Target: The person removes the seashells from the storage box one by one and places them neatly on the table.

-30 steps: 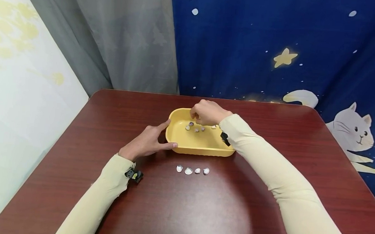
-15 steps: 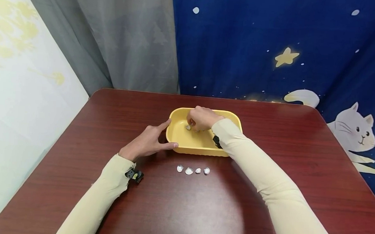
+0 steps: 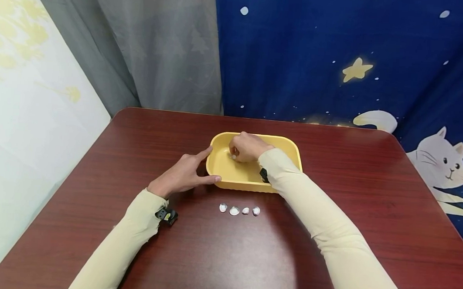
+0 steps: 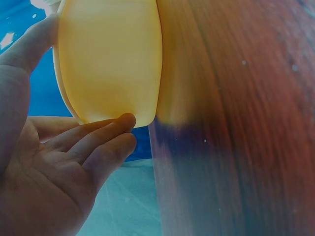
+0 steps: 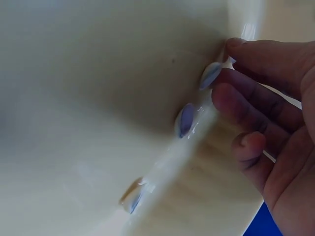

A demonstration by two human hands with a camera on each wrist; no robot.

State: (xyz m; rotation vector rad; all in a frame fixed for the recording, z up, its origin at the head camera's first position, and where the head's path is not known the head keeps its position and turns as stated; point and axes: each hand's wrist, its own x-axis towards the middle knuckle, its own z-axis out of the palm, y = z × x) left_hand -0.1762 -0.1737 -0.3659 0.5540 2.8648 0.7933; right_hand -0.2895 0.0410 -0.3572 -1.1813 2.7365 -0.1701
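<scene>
While my left hand [image 3: 181, 173] rests, fingers extended, against the left end of the yellow tray [image 3: 230, 173], a shell [image 5: 210, 75] inside lies to the left of my nearer right hand [image 3: 247, 147], at its curled fingertips; I cannot tell whether they pinch it.

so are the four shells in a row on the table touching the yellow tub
Apart. The head view shows a strip of tabletop between the four shells and the yellow tub's near wall.
</scene>
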